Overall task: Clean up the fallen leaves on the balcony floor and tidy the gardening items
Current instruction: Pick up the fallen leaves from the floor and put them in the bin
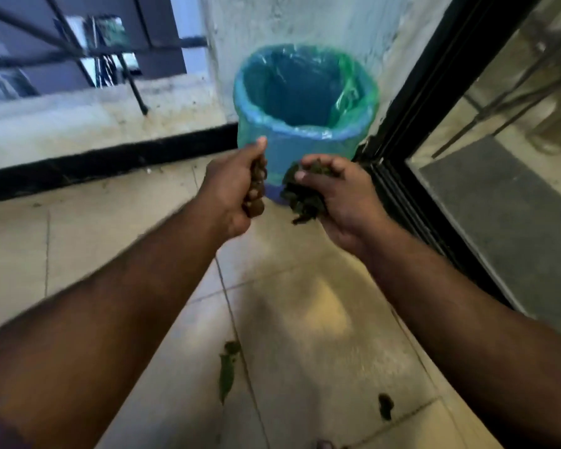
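Balcony floor (305,319): leaf (226,371) underfoot

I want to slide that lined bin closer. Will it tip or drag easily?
The bin looks empty, so probably light and easy to slide. It is tall and narrows downward, so a high push may tip it. Its loose liner would likely slip if grabbed.

No writing, label, brand, number or sign can be read anywhere in the view; the picture is blurred, and none of the surfaces in it shows any legible print.
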Action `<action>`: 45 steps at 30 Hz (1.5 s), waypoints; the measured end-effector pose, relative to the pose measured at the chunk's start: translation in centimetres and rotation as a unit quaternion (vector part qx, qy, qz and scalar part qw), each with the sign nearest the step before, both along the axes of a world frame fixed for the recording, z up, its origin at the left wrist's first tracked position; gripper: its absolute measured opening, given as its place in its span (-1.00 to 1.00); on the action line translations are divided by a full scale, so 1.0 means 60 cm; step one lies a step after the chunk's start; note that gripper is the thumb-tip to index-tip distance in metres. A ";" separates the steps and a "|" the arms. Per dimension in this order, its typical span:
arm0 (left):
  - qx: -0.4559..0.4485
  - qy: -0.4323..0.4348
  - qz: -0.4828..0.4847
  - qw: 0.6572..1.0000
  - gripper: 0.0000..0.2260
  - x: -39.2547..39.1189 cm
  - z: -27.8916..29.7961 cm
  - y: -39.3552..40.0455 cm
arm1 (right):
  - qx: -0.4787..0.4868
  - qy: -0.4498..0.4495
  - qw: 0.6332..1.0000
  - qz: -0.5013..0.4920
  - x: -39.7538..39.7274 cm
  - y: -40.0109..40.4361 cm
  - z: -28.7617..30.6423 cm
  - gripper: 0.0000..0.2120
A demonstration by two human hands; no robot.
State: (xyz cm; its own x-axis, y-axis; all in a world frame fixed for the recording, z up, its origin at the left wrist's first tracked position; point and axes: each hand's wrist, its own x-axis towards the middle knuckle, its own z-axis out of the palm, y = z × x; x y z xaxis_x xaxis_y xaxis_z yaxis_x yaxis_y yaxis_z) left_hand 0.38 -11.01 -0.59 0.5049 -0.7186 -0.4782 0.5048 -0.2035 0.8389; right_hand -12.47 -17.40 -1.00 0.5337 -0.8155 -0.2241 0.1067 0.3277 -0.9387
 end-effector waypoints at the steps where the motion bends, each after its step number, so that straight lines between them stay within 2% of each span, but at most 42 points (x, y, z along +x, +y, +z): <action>1: 0.002 -0.008 0.000 1.000 -0.70 0.013 0.032 -0.027 | -0.029 -0.010 0.999 -0.009 0.020 -0.026 0.027 -0.80; 4: 0.000 -0.028 0.017 0.999 -0.64 0.047 0.111 -0.105 | -0.085 -0.013 0.995 -0.047 0.073 -0.107 0.097 -0.78; 6: -0.020 0.010 0.038 0.999 -0.59 0.052 0.151 -0.135 | -0.103 0.020 0.992 -0.071 0.103 -0.149 0.129 -0.79; 8: -0.031 0.040 0.040 0.998 -0.55 0.053 0.175 -0.153 | -0.084 0.055 0.992 -0.071 0.129 -0.180 0.141 -0.84; 10: 0.013 0.041 0.011 0.999 -0.44 0.050 0.185 -0.160 | -0.030 0.087 0.995 -0.029 0.142 -0.192 0.141 -0.92; 11: 0.044 0.018 0.002 0.999 -0.41 0.048 0.187 -0.160 | -0.017 0.119 0.993 -0.009 0.144 -0.197 0.137 -0.87; 13: 0.063 -0.023 -0.008 0.998 -0.50 0.043 0.186 -0.159 | -0.039 0.181 0.983 -0.006 0.142 -0.200 0.127 -0.89; 14: 0.057 -0.019 -0.017 0.998 -0.49 0.040 0.184 -0.160 | -0.054 0.188 0.981 -0.014 0.141 -0.201 0.120 -0.93; 16: 0.037 -0.006 -0.039 0.999 -0.48 0.047 0.165 -0.168 | -0.081 0.181 0.980 -0.022 0.137 -0.204 0.104 -0.90; 20: -0.018 -0.101 0.015 0.995 -0.80 0.060 0.133 -0.180 | -0.161 0.153 0.973 -0.060 0.113 -0.205 0.088 -0.81; 24: -0.102 -0.170 0.010 0.980 -0.74 0.005 0.090 -0.111 | -0.233 0.147 0.958 -0.080 0.043 -0.170 0.080 -0.89; 27: -0.045 -0.256 -0.076 0.963 -0.84 -0.043 0.006 -0.012 | -0.240 0.169 0.955 -0.043 -0.033 -0.104 0.051 -0.83; 28: -0.006 -0.305 -0.151 0.940 -0.89 -0.057 -0.035 0.024 | -0.235 0.184 0.954 -0.012 -0.064 -0.075 0.031 -0.83; 29: 0.040 -0.375 -0.249 0.892 -0.90 -0.068 -0.074 0.060 | -0.236 0.213 0.948 0.026 -0.097 -0.048 0.008 -0.86; 31: 0.121 -0.499 -0.434 0.740 -0.68 -0.084 -0.149 0.134 | -0.244 0.330 0.904 0.119 -0.171 0.013 -0.047 -0.81; 32: 0.160 -0.525 -0.505 0.666 -0.53 -0.086 -0.181 0.169 | -0.237 0.397 0.873 0.158 -0.210 0.043 -0.074 -0.76; 33: 0.193 -0.535 -0.557 0.606 -0.39 -0.089 -0.205 0.202 | -0.220 0.449 0.846 0.185 -0.249 0.072 -0.103 -0.73; 34: 0.211 -0.534 -0.587 0.571 -0.27 -0.092 -0.226 0.232 | -0.204 0.483 0.827 0.202 -0.290 0.098 -0.129 -0.72; 35: 0.221 -0.533 -0.599 0.555 -0.18 -0.092 -0.242 0.258 | -0.189 0.507 0.814 0.209 -0.327 0.119 -0.155 -0.72; 37: 0.212 -0.545 -0.590 0.557 -0.15 -0.088 -0.261 0.294 | -0.161 0.547 0.792 0.220 -0.386 0.156 -0.195 -0.70; 38: 0.189 -0.543 -0.575 0.583 -0.21 -0.087 -0.271 0.305 | -0.161 0.567 0.773 0.233 -0.408 0.172 -0.211 -0.65; 39: 0.162 -0.528 -0.552 0.625 -0.31 -0.085 -0.278 0.313 | -0.169 0.585 0.755 0.244 -0.425 0.185 -0.225 -0.60; 41: 0.124 -0.498 -0.502 0.696 -0.49 -0.083 -0.288 0.328 | -0.194 0.596 0.743 0.235 -0.437 0.209 -0.244 -0.59; 45: 0.137 -0.488 -0.407 0.760 -0.75 -0.099 -0.297 0.342 | -0.269 0.574 0.725 0.268 -0.427 0.231 -0.257 -0.79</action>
State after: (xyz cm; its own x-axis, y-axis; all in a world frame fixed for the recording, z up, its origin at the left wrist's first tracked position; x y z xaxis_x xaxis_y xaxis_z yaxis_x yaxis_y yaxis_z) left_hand -5.54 9.52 -18.43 0.1562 -0.9236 -0.3502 -0.7176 -0.3498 0.6022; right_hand -38.12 -3.54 -16.39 0.5201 -0.6938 -0.4981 -0.8540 -0.4142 -0.3148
